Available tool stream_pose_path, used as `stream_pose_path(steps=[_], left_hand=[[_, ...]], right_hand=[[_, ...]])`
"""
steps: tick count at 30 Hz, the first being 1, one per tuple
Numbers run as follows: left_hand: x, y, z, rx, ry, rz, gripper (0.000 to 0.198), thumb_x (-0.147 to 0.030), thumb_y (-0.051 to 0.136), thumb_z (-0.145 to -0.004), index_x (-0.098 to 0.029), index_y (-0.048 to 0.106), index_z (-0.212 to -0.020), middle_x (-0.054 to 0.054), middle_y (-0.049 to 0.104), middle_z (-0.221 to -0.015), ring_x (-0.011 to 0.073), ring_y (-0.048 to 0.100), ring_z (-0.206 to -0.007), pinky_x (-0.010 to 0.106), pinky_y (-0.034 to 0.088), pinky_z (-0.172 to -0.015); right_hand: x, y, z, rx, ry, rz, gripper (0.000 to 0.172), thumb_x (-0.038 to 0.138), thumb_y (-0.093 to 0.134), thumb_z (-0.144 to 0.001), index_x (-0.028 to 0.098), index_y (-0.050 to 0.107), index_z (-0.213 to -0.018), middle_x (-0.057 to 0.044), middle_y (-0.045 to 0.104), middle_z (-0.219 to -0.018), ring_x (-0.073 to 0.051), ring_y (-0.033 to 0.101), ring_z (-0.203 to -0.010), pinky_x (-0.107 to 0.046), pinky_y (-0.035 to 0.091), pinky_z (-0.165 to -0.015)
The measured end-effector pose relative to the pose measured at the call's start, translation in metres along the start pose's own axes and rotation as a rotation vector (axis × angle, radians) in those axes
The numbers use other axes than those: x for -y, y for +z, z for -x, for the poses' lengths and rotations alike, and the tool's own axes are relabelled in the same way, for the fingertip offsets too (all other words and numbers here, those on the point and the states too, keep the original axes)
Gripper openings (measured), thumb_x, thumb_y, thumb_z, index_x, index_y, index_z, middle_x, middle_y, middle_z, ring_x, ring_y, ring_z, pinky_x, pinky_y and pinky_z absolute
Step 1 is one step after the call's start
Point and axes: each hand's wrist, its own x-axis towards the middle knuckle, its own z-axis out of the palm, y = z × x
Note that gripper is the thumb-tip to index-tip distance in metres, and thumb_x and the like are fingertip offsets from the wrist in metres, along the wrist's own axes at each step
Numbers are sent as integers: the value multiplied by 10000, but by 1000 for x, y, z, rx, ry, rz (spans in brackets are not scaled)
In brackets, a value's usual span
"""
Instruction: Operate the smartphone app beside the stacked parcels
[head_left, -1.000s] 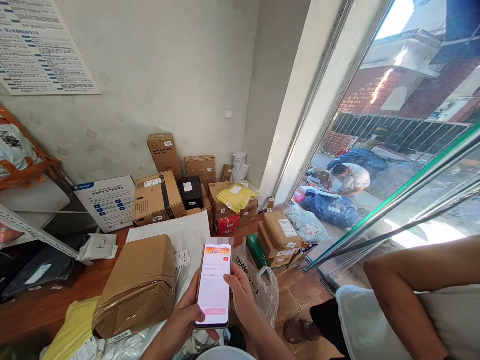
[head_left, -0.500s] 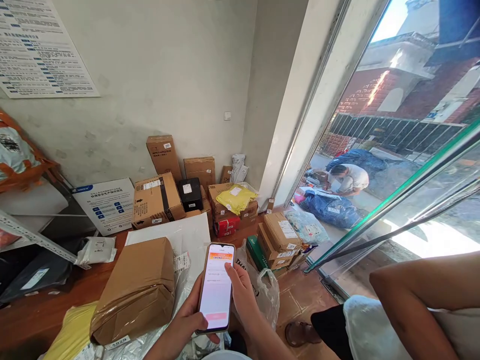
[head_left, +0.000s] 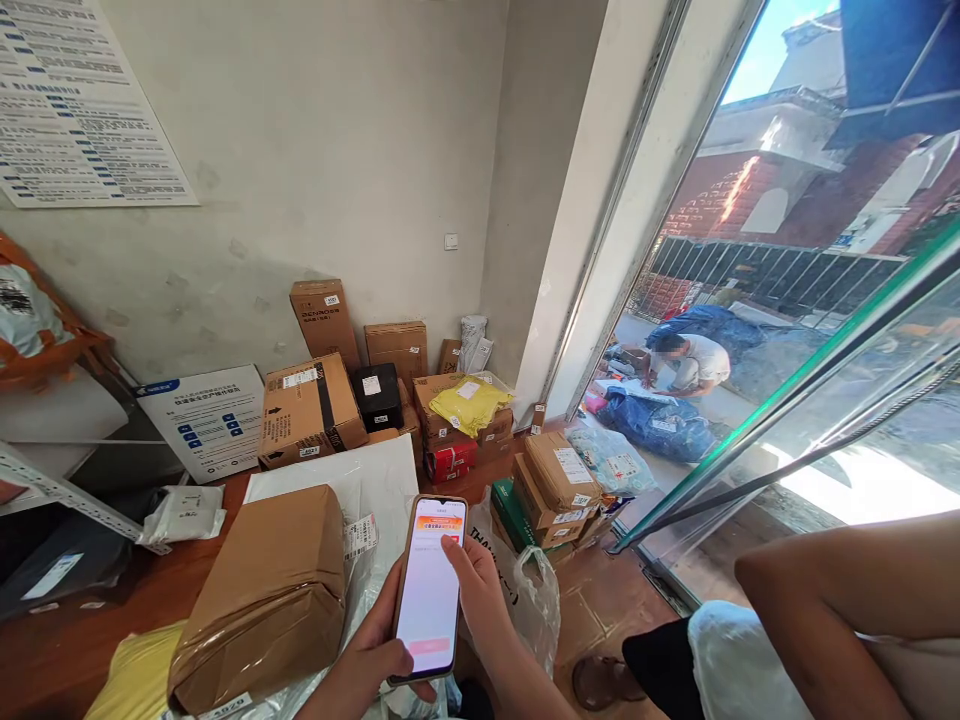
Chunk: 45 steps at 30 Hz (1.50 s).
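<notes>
A smartphone (head_left: 430, 590) with a lit white and orange screen is upright in front of me. My left hand (head_left: 367, 650) wraps round its left edge and bottom from behind. My right hand (head_left: 478, 598) grips its right edge, with the thumb resting on the upper part of the screen. Just left of the phone lies a large brown taped parcel (head_left: 262, 595) on clear plastic bags.
Cardboard boxes (head_left: 311, 405) are stacked against the wall and by the glass door (head_left: 787, 390). A yellow mailer (head_left: 139, 675) lies at lower left. Another person's arm and white shirt (head_left: 840, 620) are at right. Someone crouches outside over blue bags (head_left: 660, 420). A shelf (head_left: 52, 470) stands left.
The phone and both hands have dropped slightly lower in view. My right thumb has slid onto the screen's upper part. The view has tilted up a little.
</notes>
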Motion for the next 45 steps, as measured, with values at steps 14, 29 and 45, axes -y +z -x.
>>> stream_pose_path(steps=[14, 29, 45], left_hand=[[-11, 10, 2, -155, 7, 83, 1174, -128, 488, -496, -241, -201, -1439, 122, 340, -1439, 268, 541, -955, 340, 547, -576], [-22, 14, 8, -154, 3, 94, 1075, -149, 479, -504, -204, -10, -1460, 121, 514, -1269, 239, 567, -841, 334, 547, -527], [-27, 11, 10, -128, 17, 88, 1038, -155, 487, -502, -184, 55, -1446, 123, 553, -1211, 235, 590, -806, 323, 545, -520]], right_hand=[[6, -4, 22, 208, 37, -49, 432, 348, 587, -694, 230, 552, -1108, -30, 641, -976, -196, 542, -826, -315, 427, -734], [5, -14, 28, 363, -49, 140, 635, 179, 538, -584, 223, 400, -1201, -36, 550, -1040, -204, 509, -884, -353, 419, -771], [10, -8, 28, 391, -36, 117, 626, 183, 527, -632, 225, 377, -1238, -26, 533, -1036, -202, 494, -925, -353, 406, -807]])
